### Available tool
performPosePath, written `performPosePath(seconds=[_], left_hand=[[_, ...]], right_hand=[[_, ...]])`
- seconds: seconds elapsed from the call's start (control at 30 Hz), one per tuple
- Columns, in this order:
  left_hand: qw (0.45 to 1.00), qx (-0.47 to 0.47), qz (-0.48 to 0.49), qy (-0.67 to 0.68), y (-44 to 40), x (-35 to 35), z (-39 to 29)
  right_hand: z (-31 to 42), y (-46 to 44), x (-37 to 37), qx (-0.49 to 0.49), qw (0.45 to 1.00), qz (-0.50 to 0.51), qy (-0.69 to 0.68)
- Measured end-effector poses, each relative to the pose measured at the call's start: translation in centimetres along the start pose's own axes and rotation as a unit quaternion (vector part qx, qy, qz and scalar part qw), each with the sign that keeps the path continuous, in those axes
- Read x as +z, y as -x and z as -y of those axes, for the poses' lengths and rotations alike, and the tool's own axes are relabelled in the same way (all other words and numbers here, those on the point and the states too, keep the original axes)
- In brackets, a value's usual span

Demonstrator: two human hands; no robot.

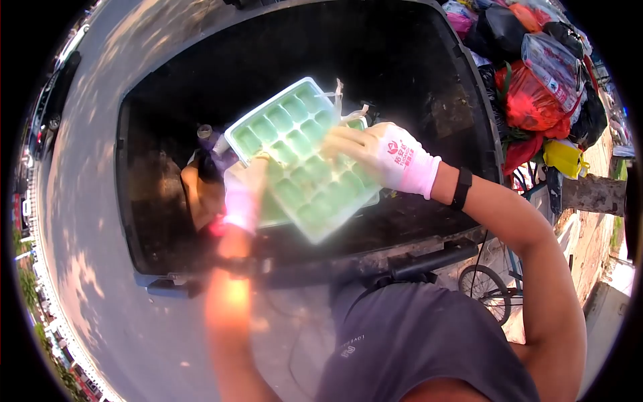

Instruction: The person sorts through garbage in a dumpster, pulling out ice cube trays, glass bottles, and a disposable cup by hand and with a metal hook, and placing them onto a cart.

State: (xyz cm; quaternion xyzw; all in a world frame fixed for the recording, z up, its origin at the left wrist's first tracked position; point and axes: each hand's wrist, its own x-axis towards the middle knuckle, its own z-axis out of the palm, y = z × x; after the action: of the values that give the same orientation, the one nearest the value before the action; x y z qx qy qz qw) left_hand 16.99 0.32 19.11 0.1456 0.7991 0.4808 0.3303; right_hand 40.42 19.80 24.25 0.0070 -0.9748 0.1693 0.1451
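A pale green ice cube tray (295,144) with rows of compartments is held over a large black bin (201,80). My left hand (244,191), in a white glove, grips its left side with the thumb over the rim. Gloved in white with red print, my right hand (392,157) has its fingers over the tray's right side; they are blurred and the thumb is hidden. Overlapping the first at an angle is a similar green tray (328,201), blurred at its lower corner. Part of another green piece (271,213) shows beneath them.
Inside the bin at left lie a clear bottle (205,132) and a tan item (194,191). Stuffed rubbish bags (536,100) pile up at the right. A bicycle wheel (485,291) stands by the bin's near side. Cars (57,97) line the road at far left.
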Motion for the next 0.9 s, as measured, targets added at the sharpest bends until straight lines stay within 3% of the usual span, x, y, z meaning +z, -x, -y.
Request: performPosePath(seconds=[0.07, 0.17, 0.27, 0.33, 0.37, 0.4, 0.47, 0.53, 0.57, 0.63, 0.67, 0.73, 0.8, 0.9], left_hand=[[0.999, 0.033, 0.006, -0.033, 0.2, 0.1, -0.3], [0.987, 0.055, -0.013, -0.148, 0.2, 0.4, -0.8], [0.993, 0.048, -0.006, -0.106, 1.0, 1.1, -1.7], [0.986, 0.073, -0.037, -0.145, -0.4, 0.6, -0.4], [0.981, 0.070, -0.060, -0.168, -1.4, 0.0, 0.5], [0.976, 0.066, -0.082, -0.192, -1.8, -0.4, 1.1], [0.975, 0.040, -0.091, -0.200, -2.2, -1.4, 1.1], [0.970, 0.033, -0.105, -0.217, -4.1, -2.5, 3.2], [0.970, 0.012, -0.107, -0.217, -3.5, -2.5, 2.4], [0.968, 0.023, -0.117, -0.220, -3.5, -2.1, 2.2], [0.967, 0.026, -0.120, -0.223, -3.5, -2.0, 2.3], [0.973, 0.014, -0.102, -0.207, -4.0, -1.5, 2.5], [0.975, 0.011, -0.084, -0.208, -3.9, -0.6, 1.8], [0.973, 0.016, -0.065, -0.220, -2.8, 0.6, -0.5]], right_hand=[[-1.8, -1.3, 0.4, -0.034, 0.989, 0.072, 0.126], [-3.6, -1.2, 2.0, -0.021, 0.969, 0.197, 0.146], [-3.6, -0.3, 3.3, 0.116, 0.971, 0.191, 0.083], [-3.8, 0.8, 2.1, 0.092, 0.977, 0.172, 0.090], [-4.8, 2.1, 2.7, 0.079, 0.993, 0.074, 0.045], [-5.9, 3.1, 2.4, 0.097, 0.993, 0.069, -0.009], [-7.8, 4.1, 1.0, 0.146, 0.979, 0.130, 0.066], [-12.3, 5.9, 1.7, 0.242, 0.907, 0.260, 0.229], [-15.1, 8.3, 2.5, 0.244, 0.925, 0.200, 0.213], [-14.0, 8.1, 2.8, 0.334, 0.882, 0.203, 0.264], [-13.8, 8.6, 3.4, 0.321, 0.913, 0.131, 0.214], [-9.7, 4.3, 2.2, 0.289, 0.947, 0.097, 0.102], [-5.7, 1.7, 2.8, 0.200, 0.972, 0.097, 0.072], [-2.6, -0.6, 4.2, 0.241, 0.948, 0.205, 0.036]])
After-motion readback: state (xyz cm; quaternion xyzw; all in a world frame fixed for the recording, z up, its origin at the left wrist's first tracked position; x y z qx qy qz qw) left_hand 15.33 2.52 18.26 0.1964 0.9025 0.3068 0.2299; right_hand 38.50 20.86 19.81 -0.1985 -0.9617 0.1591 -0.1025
